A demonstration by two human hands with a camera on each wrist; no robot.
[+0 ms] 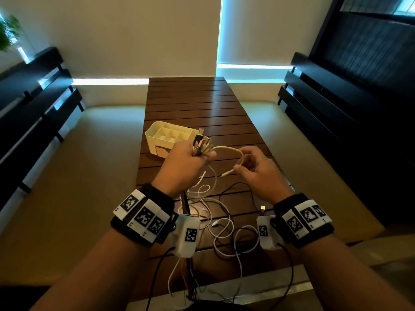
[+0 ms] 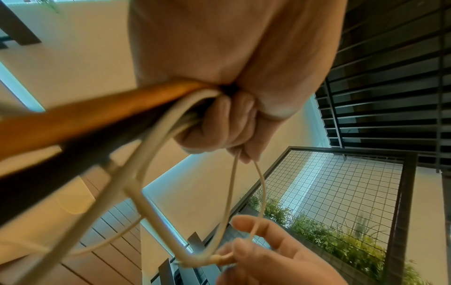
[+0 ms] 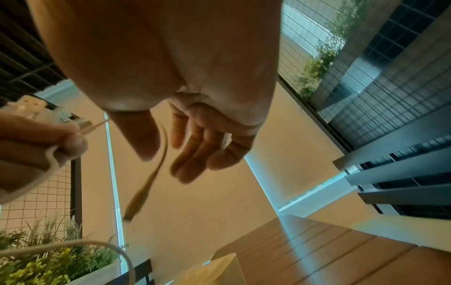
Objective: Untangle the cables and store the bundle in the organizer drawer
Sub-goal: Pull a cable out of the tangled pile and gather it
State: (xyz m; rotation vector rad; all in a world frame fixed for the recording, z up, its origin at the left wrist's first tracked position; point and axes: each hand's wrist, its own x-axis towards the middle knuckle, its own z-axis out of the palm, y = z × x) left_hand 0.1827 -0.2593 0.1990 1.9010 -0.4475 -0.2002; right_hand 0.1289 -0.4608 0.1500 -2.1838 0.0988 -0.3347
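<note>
The left hand (image 1: 182, 167) is clenching a bunch of cable plugs (image 1: 200, 142) just in front of the organizer (image 1: 170, 136) on the table (image 1: 197, 104), while the right hand (image 1: 258, 169) is pinching a cream cable (image 1: 233, 151) looping over from that bunch, and loose cables (image 1: 221, 223) are lying nearer than the organizer

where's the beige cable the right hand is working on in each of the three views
Head: beige cable arcs at centre between the left hand and right hand.
Left wrist: it loops down from the fist to the fingers at bottom centre.
Right wrist: it hangs between thumb and fingers, plug downward.
Shared landmark: the left hand's connector bunch.
</note>
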